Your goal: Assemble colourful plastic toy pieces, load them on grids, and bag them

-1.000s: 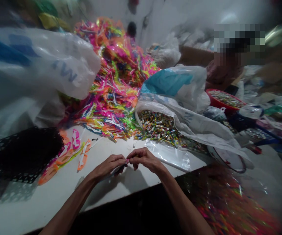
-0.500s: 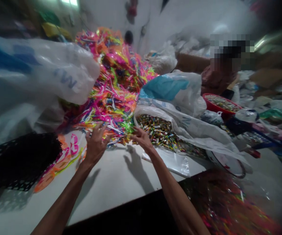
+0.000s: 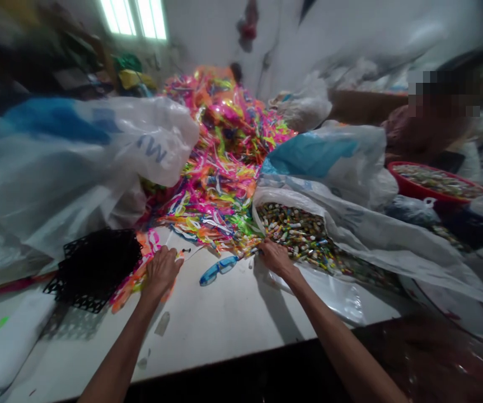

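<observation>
My left hand (image 3: 163, 271) rests on orange and pink plastic pieces (image 3: 131, 282), its fingers stretched forward. A small dark item (image 3: 186, 250) lies just beyond its fingertips. My right hand (image 3: 275, 257) has its fingers bent together at the mouth of a white bag of small multicoloured cylinders (image 3: 295, 224); what they pinch is too small to make out. Between the hands, a blue glasses-shaped piece (image 3: 218, 270) lies on the white table (image 3: 211, 319). Behind it rises a big heap of bright plastic strips (image 3: 220, 184).
Black mesh (image 3: 94, 268) and a large plastic bag (image 3: 98, 151) are at the left. Flat clear bags (image 3: 333, 296) lie under my right forearm. A red basin (image 3: 434, 182) of small pieces and a person (image 3: 426, 129) are at the back right.
The view has shifted left. My hands have moved apart, away from the strips: left onto the orange pieces, right to the bag's mouth. The blue piece now shows between them.
</observation>
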A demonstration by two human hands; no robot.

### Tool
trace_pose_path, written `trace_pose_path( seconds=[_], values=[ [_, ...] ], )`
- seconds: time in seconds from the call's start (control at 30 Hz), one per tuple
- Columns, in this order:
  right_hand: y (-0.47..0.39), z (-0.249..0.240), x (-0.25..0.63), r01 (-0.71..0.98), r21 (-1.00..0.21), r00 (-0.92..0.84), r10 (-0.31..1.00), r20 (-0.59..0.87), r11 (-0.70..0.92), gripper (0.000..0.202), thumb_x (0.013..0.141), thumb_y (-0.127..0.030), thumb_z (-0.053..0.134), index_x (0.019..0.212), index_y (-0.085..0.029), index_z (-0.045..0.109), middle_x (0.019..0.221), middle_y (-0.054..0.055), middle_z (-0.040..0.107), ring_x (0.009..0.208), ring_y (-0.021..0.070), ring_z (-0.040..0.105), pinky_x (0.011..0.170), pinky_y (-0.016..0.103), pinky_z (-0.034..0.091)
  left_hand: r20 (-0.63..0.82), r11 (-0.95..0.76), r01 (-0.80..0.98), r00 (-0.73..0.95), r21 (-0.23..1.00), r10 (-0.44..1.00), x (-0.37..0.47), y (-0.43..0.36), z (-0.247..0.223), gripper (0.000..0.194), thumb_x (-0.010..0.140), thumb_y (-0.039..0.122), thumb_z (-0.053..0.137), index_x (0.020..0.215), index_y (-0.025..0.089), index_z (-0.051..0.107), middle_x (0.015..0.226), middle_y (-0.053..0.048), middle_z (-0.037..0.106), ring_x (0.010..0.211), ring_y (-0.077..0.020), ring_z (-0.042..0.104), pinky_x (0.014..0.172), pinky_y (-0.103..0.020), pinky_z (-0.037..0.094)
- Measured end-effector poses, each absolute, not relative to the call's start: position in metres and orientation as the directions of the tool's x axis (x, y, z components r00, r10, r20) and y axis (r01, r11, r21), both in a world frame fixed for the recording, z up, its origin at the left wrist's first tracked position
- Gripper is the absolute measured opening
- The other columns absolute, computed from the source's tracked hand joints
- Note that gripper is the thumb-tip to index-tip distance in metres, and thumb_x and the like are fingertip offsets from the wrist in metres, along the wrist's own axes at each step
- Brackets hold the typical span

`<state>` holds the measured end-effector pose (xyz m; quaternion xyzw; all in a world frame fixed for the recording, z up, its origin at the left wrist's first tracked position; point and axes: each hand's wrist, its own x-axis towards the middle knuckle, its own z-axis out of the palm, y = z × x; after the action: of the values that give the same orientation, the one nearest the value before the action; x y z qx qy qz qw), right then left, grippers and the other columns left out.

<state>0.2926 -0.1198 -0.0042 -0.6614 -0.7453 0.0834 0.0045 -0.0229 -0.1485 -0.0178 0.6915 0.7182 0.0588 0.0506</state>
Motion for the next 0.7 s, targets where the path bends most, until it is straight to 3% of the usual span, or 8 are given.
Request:
trace_pose_path(
  seconds=[0.17,0.27,0.33,0.4,0.47,0.5,0.6,0.7],
  values=[
    [-0.126,-0.005,0.297,0.987,-0.100,-0.140,0.982,-0.128,0.128,0.029,0.081,-0.010,0.043,0.095,-0.021,0.065,0.108,0.007,0.060,0.091,0.0208,0.059,0.070,0.027,0.039,0.114,-0.084,0.975,0.061,0.205,0.992,-0.023,-0.141,-0.020,0.014,0.079,0.030,0.044,0.081,0.019,0.051,0.091,-0.008,0.058,0.091,-0.0254,0.054,0.077,-0.038,0.038],
    [-0.129,-0.005,0.301,0.989,-0.087,-0.131,0.984,-0.124,0.121,0.027,0.084,-0.012,0.041,0.093,-0.021,0.065,0.110,0.008,0.059,0.090,0.0202,0.060,0.071,0.028,0.040,0.194,-0.187,0.928,0.128,0.321,0.973,-0.023,-0.142,-0.025,0.011,0.078,0.028,0.044,0.083,0.019,0.050,0.087,-0.007,0.063,0.087,-0.0240,0.056,0.085,-0.042,0.036],
    [-0.131,-0.003,0.302,0.973,-0.198,-0.131,0.990,-0.051,0.119,0.023,0.084,-0.016,0.045,0.095,-0.021,0.064,0.109,0.007,0.059,0.091,0.0195,0.059,0.071,0.027,0.042,0.299,-0.208,0.859,0.068,0.467,0.952,-0.018,-0.143,-0.022,0.011,0.079,0.028,0.045,0.084,0.020,0.049,0.092,-0.007,0.065,0.089,-0.0228,0.058,0.087,-0.041,0.038],
    [-0.135,0.000,0.299,0.858,-0.500,-0.115,0.993,0.036,0.118,0.019,0.084,-0.023,0.048,0.096,-0.020,0.063,0.101,0.005,0.060,0.080,0.0168,0.059,0.064,0.025,0.043,0.331,-0.181,0.719,-0.072,0.671,0.941,-0.008,-0.146,-0.013,0.012,0.077,0.031,0.050,0.082,0.020,0.048,0.094,-0.007,0.065,0.088,-0.0215,0.060,0.083,-0.037,0.043],
    [-0.141,0.005,0.291,0.570,-0.815,-0.133,0.991,0.034,0.104,0.020,0.084,-0.032,0.050,0.092,-0.018,0.062,0.086,0.003,0.061,0.059,0.0123,0.055,0.053,0.023,0.042,0.206,-0.120,0.466,-0.137,0.877,0.969,0.007,-0.152,0.001,0.022,0.075,0.035,0.055,0.088,0.020,0.047,0.086,-0.004,0.064,0.077,-0.0186,0.062,0.073,-0.033,0.047],
    [-0.145,0.008,0.285,0.426,-0.901,-0.180,0.984,-0.002,0.077,0.023,0.083,-0.035,0.051,0.090,-0.017,0.062,0.078,0.001,0.060,0.052,0.0103,0.050,0.049,0.022,0.040,0.107,-0.071,0.323,-0.095,0.944,0.990,0.015,-0.155,0.007,0.028,0.075,0.037,0.057,0.094,0.019,0.048,0.082,-0.003,0.064,0.070,-0.0167,0.062,0.068,-0.031,0.048],
    [-0.160,0.016,0.266,0.205,-0.979,-0.340,0.937,-0.073,-0.002,0.026,0.079,-0.039,0.059,0.082,-0.015,0.066,0.063,-0.001,0.055,0.051,0.0084,0.045,0.048,0.020,0.034,-0.166,0.157,0.062,0.195,0.986,0.967,0.041,-0.169,0.019,0.037,0.075,0.040,0.059,0.102,0.015,0.051,0.073,-0.001,0.064,0.056,-0.0114,0.057,0.055,-0.024,0.042],
    [-0.173,0.022,0.255,0.114,-0.993,-0.405,0.911,-0.072,-0.027,0.023,0.076,-0.038,0.064,0.082,-0.016,0.069,0.066,-0.001,0.056,0.060,0.0090,0.046,0.055,0.021,0.035,-0.275,0.294,0.016,0.405,0.956,0.872,0.055,-0.182,0.018,0.033,0.075,0.041,0.061,0.092,0.014,0.057,0.073,-0.002,0.064,0.053,-0.0087,0.054,0.051,-0.021,0.037]
  ],
)
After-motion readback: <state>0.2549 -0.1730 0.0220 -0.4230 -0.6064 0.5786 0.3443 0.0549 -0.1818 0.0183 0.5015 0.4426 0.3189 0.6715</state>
